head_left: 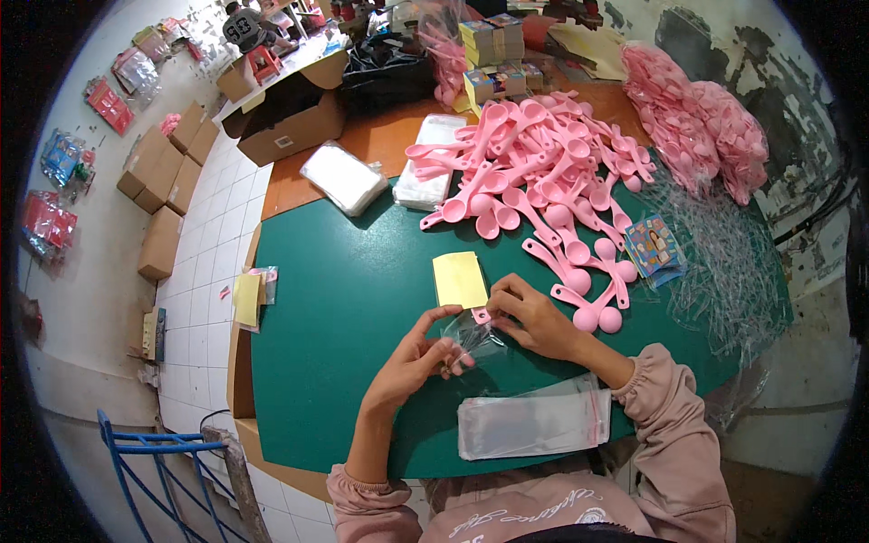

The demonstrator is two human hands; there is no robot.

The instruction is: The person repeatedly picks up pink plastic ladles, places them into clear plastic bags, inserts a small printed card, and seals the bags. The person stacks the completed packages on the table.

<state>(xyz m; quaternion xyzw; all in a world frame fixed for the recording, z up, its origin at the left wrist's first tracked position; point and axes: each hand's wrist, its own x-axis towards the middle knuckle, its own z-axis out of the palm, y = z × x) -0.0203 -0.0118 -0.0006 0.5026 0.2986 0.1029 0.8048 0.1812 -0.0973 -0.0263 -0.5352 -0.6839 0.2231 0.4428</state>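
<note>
My left hand (405, 357) curls its fingers round a small clear plastic bag (472, 338) above the green tabletop. A pink scoop spoon (481, 316) shows its holed handle end at the bag's top; the rest of it is mostly hidden by the bag and my fingers. My right hand (536, 321) is closed at that handle end, thumb and fingers pinching it. Just beyond both hands lies a yellow card (460, 280). A stack of flat clear bags (532, 423) rests near the front edge, below my right forearm.
Loose pink spoons (534, 163) form a large heap at the back right. Printed cards (654, 246) and tangled clear plastic pieces (724, 258) lie right of it. White bag packs (344, 178), an open cardboard box (291, 127) and a blue metal frame (163, 443) are leftward.
</note>
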